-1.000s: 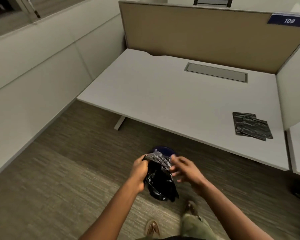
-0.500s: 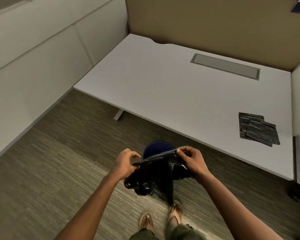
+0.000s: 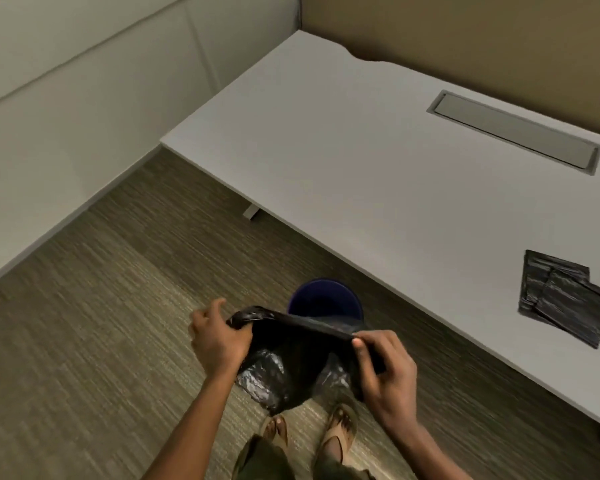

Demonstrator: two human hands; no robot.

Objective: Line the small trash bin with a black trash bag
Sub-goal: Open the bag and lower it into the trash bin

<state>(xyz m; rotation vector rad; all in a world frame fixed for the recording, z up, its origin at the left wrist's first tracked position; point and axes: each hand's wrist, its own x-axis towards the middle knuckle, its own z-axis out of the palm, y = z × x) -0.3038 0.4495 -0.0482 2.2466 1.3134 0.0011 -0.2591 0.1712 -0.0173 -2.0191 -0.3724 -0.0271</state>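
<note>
Both hands on the black trash bag (image 3: 291, 362), held in the air above the carpet floor (image 3: 94, 334). My left hand (image 3: 219, 341) has its fingers closed around the bunched left end of the bag's top edge; my right hand (image 3: 385, 368) pinches the right end between thumb and fingers. The top edge is stretched taut between them, the rest hangs crumpled below. The small trash bin (image 3: 326, 299), dark blue and round, stands on the floor just beyond the bag, beside the front edge of the white tabletop (image 3: 361, 161); the bag's edge overlaps its near rim in view, can't tell if touching. Folded spare bags (image 3: 568, 299) lie on the tabletop to the right. My sandalled feet (image 3: 309, 431) are directly below the bag.
</note>
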